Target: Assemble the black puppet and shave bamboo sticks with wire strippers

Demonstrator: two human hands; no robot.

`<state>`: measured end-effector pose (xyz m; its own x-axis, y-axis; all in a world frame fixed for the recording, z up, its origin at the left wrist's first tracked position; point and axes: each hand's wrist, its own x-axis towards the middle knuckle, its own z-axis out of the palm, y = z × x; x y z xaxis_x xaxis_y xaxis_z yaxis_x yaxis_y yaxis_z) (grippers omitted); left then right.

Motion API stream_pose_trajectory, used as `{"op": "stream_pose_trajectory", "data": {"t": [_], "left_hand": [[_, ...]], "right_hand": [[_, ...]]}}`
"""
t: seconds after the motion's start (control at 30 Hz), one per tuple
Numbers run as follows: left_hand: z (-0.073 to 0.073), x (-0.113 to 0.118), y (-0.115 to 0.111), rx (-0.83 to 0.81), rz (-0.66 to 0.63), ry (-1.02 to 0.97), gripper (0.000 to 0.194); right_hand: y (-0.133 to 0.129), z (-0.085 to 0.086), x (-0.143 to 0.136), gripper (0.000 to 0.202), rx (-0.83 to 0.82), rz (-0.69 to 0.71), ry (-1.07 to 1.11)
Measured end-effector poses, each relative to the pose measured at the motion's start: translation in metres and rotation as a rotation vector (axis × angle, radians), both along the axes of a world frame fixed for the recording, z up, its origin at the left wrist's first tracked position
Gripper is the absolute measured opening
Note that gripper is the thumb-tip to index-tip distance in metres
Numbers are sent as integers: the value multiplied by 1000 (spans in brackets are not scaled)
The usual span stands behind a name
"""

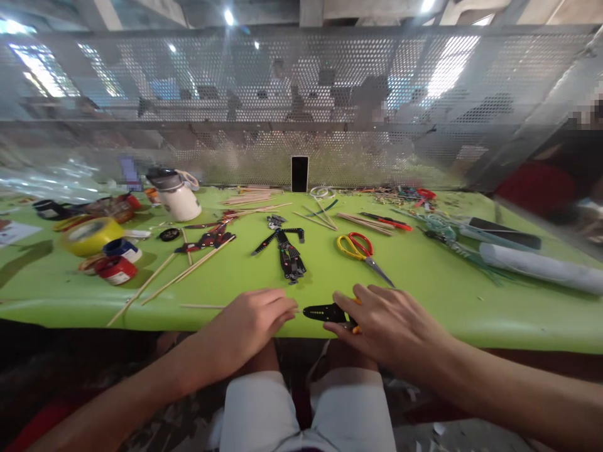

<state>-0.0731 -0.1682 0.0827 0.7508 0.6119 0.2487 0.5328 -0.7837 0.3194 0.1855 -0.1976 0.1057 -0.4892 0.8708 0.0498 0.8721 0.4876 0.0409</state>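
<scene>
My left hand (261,317) is closed round a thin wooden stick (202,307), which lies level along the table's front edge and pokes out past my fingertips. In my right hand (377,317) is a pair of black wire strippers (325,312) with orange on the handles. Their jaws point left, close to the stick's tip; whether they touch it I cannot tell. Beyond my hands lies a flat black jointed puppet figure (288,251). Scissors (362,250) with red and yellow handles rest to its right, their blades toward my right hand.
Several loose sticks (188,270) and a dark red jointed figure (210,238) lie left. Behind them are tape rolls (92,236), a red jar (116,269) and a white jug (178,196). A phone (299,174) leans at the back mesh. A white roll (541,267) lies right.
</scene>
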Motion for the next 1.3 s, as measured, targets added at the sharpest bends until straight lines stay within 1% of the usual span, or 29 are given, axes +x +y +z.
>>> {"op": "stream_pose_trajectory", "data": {"t": [0.1, 0.17, 0.23, 0.3, 0.37, 0.4, 0.47, 0.53, 0.6, 0.63, 0.67, 0.7, 0.73, 0.77, 0.83, 0.9, 0.93, 1.0, 1.07, 1.13, 1.2, 1.23, 1.3], "left_hand": [[5, 0, 1, -194, 50, -73, 22], [8, -1, 2, -279, 40, -95, 26], [10, -1, 3, -301, 25, -107, 28], [9, 0, 2, -226, 10, -97, 26], [4, 1, -1, -59, -15, -55, 23], [1, 1, -2, 47, -35, -24, 23], [-5, 2, -5, 275, -77, 34, 25], [-9, 2, -7, 481, -96, 76, 23], [-10, 2, -9, 625, -99, 112, 17], [-9, 2, -9, 665, -99, 126, 15], [-8, 3, -9, 682, -100, 135, 14], [-7, 3, -10, 676, -98, 138, 15], [-7, 3, -10, 655, -91, 133, 17], [-8, 4, -10, 617, -80, 124, 21], [-11, 4, -11, 498, -38, 106, 28], [-17, 4, -12, 359, 33, 63, 29], [-19, 4, -12, 280, 67, 35, 28], [-19, 4, -12, 105, 108, -17, 25], [-12, 4, -11, -94, 103, -49, 24], [-3, 5, -10, -260, 93, -73, 26], [3, 5, -9, -335, 87, -94, 27], [4, 6, -8, -331, 85, -101, 28], [0, 5, -8, -230, 77, -113, 26]], "right_hand": [[-6, 2, -1, 44, 233, 81, -128], [-7, 4, 0, 43, 313, 135, -158], [-6, 4, 1, 42, 316, 159, -149], [-3, 2, 1, 42, 228, 134, -94], [2, 1, 1, 43, 44, 67, 2], [5, 2, 1, 44, -87, 31, 65], [14, 6, 2, 53, -417, -25, 207], [23, 11, 4, 63, -788, -59, 355], [31, 15, 6, 67, -1099, -115, 470], [33, 15, 7, 68, -1196, -149, 507], [34, 15, 7, 68, -1239, -167, 527], [35, 14, 8, 67, -1225, -160, 529], [34, 11, 7, 67, -1153, -127, 515], [32, 9, 7, 65, -1031, -80, 488], [26, 2, 5, 60, -694, -8, 378], [19, -4, 4, 50, -346, 13, 221], [15, -6, 4, 46, -204, 26, 138], [8, -9, 4, 44, 9, 92, 1], [4, -8, 4, 45, 169, 184, -83], [2, -6, 5, 46, 299, 251, -128], [2, -6, 6, 46, 348, 278, -145], [3, -6, 6, 46, 332, 272, -139], [5, -8, 5, 45, 222, 223, -91]]}}
